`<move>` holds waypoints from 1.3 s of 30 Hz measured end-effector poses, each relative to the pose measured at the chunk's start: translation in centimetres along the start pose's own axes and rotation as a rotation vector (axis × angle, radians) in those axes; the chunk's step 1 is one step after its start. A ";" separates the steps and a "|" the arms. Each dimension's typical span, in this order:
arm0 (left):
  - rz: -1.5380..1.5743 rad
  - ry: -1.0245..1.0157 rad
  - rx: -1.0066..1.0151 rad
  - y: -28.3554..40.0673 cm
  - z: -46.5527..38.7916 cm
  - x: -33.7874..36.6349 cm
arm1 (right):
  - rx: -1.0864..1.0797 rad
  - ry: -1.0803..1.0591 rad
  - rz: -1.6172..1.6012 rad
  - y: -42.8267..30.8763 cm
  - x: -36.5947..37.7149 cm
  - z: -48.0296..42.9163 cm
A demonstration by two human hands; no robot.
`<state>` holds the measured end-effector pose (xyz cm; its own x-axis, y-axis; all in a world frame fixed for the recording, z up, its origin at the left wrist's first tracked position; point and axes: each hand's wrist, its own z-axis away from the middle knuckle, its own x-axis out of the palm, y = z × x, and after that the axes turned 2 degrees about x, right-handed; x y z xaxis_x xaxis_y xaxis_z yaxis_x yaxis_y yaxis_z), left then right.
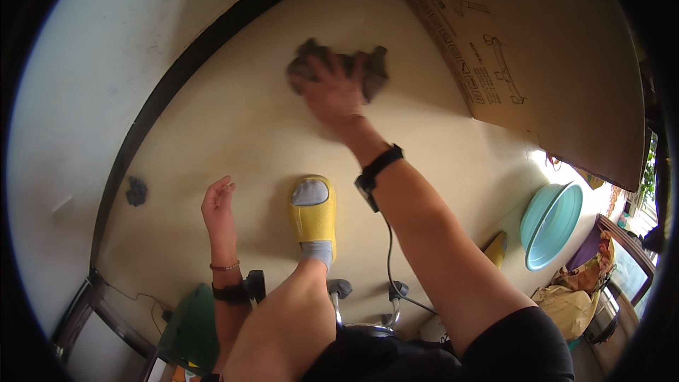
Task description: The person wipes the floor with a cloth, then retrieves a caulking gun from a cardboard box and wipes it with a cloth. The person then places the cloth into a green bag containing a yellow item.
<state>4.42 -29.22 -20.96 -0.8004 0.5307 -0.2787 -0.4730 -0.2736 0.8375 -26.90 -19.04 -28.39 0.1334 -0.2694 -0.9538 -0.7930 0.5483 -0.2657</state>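
Observation:
My right hand (334, 93) is spread over a crumpled dark grey-brown cloth (375, 71), pressing it against the pale floor (238, 111). Both hand and cloth look blurred. Bent folds of the cloth stick out beyond the fingers on either side. My left hand (218, 197) hangs with loosely curled fingers over the floor, and I see nothing in it. Between the two arms is my foot in a yellow slipper (313, 217) and grey sock. A small dark crumpled scrap (136, 191) lies near the wall, left of my left hand.
A white wall (106, 53) with a black baseboard (175, 77) curves along the left. At the upper right stands a large printed cardboard box (551, 53). A turquoise basin (551, 225) and another yellow slipper (496, 249) are at the right. Metal chair legs (395, 310) and a cable (390, 249) are close below.

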 end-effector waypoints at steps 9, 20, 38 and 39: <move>-0.009 -0.068 -0.005 -1.8 0.9 0.3 | 0.692 0.014 0.317 14.9 -9.8 23.0; -0.095 -0.216 0.066 -0.8 2.2 2.7 | 0.255 -0.015 0.048 8.0 -16.6 37.6; -0.163 -0.179 0.066 -2.4 2.1 0.9 | 0.514 0.064 0.269 27.9 -12.3 31.9; -0.155 -0.184 0.073 -2.2 2.1 0.9 | 0.691 0.024 0.356 29.8 -12.8 30.1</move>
<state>5.48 -26.45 -22.09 -0.6369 0.7005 -0.3220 -0.5519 -0.1227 0.8248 -34.37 24.62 -28.32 -0.0791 0.0029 -0.9969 -0.2338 0.9720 0.0214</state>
